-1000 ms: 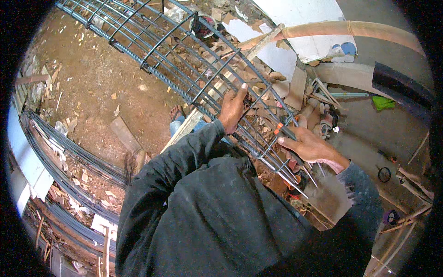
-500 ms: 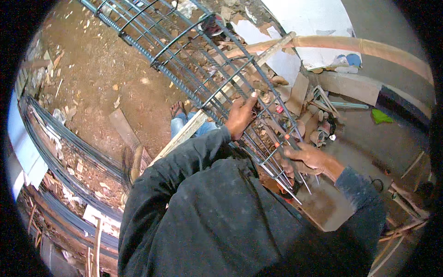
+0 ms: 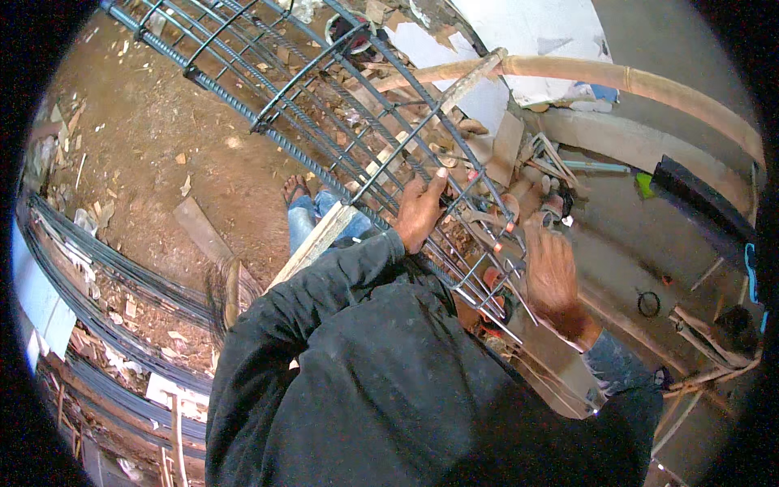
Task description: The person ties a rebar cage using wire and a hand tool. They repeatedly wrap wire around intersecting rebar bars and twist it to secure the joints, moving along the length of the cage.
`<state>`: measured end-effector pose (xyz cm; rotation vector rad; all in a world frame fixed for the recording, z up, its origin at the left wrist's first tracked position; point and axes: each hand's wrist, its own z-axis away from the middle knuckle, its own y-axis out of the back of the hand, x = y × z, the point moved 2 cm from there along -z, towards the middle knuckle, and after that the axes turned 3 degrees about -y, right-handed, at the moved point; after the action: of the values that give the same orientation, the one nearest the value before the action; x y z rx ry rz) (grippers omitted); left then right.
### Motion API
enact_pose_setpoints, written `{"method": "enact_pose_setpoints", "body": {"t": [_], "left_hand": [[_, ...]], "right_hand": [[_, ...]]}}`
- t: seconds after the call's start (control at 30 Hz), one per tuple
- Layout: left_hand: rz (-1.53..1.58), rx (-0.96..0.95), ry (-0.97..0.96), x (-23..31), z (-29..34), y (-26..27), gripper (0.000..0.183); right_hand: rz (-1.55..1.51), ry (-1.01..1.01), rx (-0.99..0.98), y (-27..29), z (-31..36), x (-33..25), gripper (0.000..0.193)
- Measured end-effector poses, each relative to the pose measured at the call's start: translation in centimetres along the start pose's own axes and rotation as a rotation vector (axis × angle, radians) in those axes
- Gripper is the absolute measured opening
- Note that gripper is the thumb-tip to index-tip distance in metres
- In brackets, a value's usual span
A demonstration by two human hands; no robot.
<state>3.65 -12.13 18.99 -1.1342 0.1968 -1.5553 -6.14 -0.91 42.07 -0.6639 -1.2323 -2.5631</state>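
A long cage of ribbed steel rebar [image 3: 304,148], tied with square stirrups, slants from the upper left down to my lap. Its thin bar ends stick out near the lower right. My left hand [image 3: 420,213] is closed round bars near this end, thumb raised along the top. At the cage's right corner, my right hand [image 3: 552,272] has its back showing and its fingers curled in, their tips hidden. Two orange-tipped metal pieces [image 3: 497,247] lie just left of those fingers. Whether they belong to a tool in the hand, I cannot make out.
A wooden batten [image 3: 312,246] crosses under the cage. A curved bamboo pole [image 3: 584,68] passes beyond it. Bundles of thin steel rods [image 3: 122,268] lie at left on dirt strewn with scraps. A black wire loop [image 3: 648,303] rests on the floor at right.
My right hand has moved up and to the right, turning its back upward. My left hand keeps its grip. The whole view has shifted, so the cage appears farther left and higher.
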Motion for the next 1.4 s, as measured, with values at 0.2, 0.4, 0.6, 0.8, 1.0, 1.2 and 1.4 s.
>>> {"method": "enact_pose_setpoints", "body": {"t": [0.2, 0.4, 0.6, 0.8, 1.0, 1.2, 1.4], "left_hand": [[-0.003, 0.023, 0.022, -1.9, -0.8, 0.4, 0.049], [0.008, 0.046, -0.034, -2.3, -1.4, 0.3, 0.056], [-0.066, 0.026, -0.062, -0.8, -0.8, 0.5, 0.064], [-0.103, -0.012, -0.069, -0.5, -0.9, 0.4, 0.072], [-0.169, 0.030, -0.026, -0.9, -0.8, 0.5, 0.072], [-0.220, 0.000, 0.013, -1.3, -1.0, 0.8, 0.071], [-0.177, 0.007, 0.009, -2.2, -1.3, 0.7, 0.071]], "right_hand": [[-0.089, -0.097, -0.198, -0.5, -1.0, -0.2, 0.086], [-0.470, -0.167, -0.513, 0.5, -3.1, 1.5, 0.074], [-0.681, -0.134, -0.681, -0.6, -3.4, 2.2, 0.046], [-1.327, -0.482, -1.137, -5.5, -1.1, 1.9, 0.050], [-2.016, -0.752, -1.591, -8.2, 0.9, 1.2, 0.040], [-1.561, -0.142, -0.612, -4.5, 0.4, -0.4, 0.088], [-1.635, -0.217, -0.773, -4.5, -0.3, -0.8, 0.074]]}}
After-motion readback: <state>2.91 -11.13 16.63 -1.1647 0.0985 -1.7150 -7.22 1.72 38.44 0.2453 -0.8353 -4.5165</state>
